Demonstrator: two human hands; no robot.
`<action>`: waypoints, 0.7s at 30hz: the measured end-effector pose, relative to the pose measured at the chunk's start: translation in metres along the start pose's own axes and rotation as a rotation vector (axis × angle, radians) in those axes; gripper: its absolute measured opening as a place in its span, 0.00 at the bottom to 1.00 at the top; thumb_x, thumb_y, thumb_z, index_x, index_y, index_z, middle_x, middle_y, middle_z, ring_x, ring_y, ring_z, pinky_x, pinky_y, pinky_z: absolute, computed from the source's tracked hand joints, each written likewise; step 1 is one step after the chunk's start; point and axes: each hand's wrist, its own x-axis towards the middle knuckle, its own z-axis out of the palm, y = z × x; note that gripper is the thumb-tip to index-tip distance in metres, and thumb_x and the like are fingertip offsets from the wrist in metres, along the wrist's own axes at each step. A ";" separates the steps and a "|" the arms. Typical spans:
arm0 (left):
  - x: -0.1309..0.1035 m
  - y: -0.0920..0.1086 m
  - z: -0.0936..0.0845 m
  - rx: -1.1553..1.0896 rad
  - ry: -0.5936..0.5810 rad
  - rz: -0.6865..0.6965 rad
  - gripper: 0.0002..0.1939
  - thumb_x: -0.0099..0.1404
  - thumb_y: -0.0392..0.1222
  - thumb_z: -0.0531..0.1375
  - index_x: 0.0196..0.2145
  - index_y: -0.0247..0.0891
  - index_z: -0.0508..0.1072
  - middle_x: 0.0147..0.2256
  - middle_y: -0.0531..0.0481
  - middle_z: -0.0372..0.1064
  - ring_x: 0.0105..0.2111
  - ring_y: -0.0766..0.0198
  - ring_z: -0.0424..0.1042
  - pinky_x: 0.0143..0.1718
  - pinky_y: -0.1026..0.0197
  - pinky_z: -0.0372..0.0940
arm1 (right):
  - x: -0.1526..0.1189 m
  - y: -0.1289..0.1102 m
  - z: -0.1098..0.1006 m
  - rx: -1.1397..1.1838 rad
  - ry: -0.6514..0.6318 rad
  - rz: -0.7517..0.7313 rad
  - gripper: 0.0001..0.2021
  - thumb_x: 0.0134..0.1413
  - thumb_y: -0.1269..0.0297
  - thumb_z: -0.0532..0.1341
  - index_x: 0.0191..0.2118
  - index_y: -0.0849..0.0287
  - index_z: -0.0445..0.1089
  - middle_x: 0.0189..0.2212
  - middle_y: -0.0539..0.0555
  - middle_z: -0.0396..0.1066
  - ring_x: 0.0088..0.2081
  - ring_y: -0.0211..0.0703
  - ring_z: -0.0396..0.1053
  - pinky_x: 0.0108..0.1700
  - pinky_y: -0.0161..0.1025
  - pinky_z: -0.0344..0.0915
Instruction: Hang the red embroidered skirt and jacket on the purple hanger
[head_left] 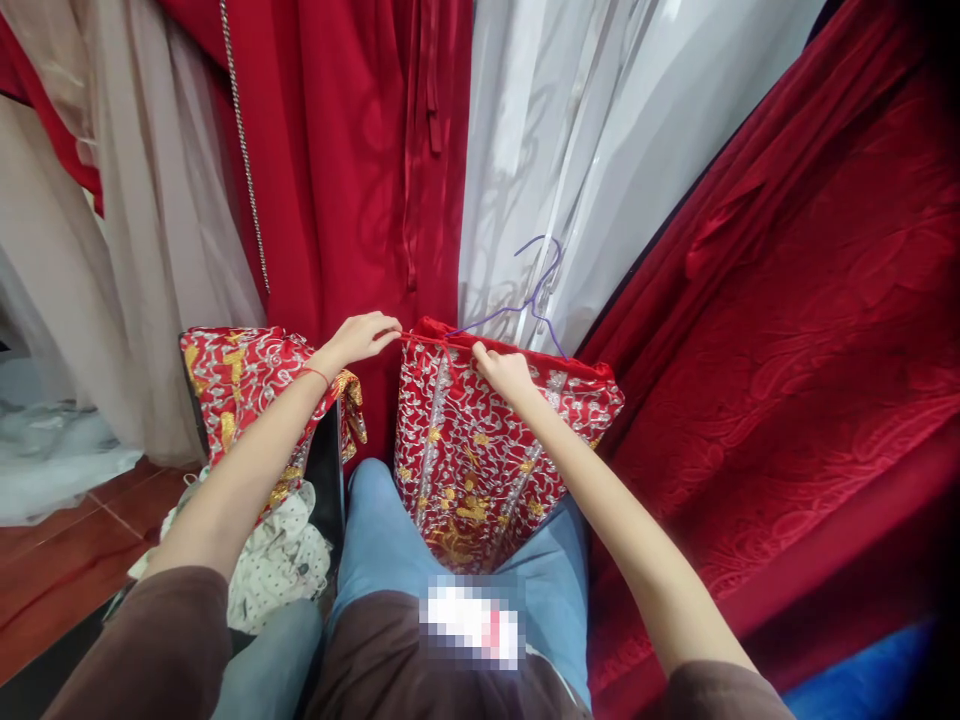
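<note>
A red garment [480, 450] with silver and gold embroidery hangs between my knees from a purple wire hanger [531, 300]. At its upper left, my left hand [367, 337] pinches a thin red cord [414, 337] that runs to the garment's top edge. My right hand [504, 370] is closed at the red waistband, near the middle of the top edge; its fingertips press on the cord or band. A red string circles my left wrist.
Another red and gold embroidered piece [247, 375] lies over a black chair at left, above a white dotted cloth [281, 560]. Red drapes [360, 180], white fabric [517, 120] and dark red patterned cloth [810, 350] hang ahead and at right. Tiled floor [67, 560] shows at left.
</note>
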 end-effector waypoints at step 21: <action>0.003 0.043 0.011 0.115 -0.044 0.174 0.27 0.69 0.36 0.48 0.65 0.41 0.59 0.63 0.37 0.57 0.55 0.53 0.68 0.53 0.52 0.66 | -0.073 0.085 -0.026 -0.117 0.274 0.048 0.17 0.61 0.57 0.54 0.46 0.64 0.69 0.42 0.66 0.71 0.43 0.56 0.62 0.43 0.47 0.53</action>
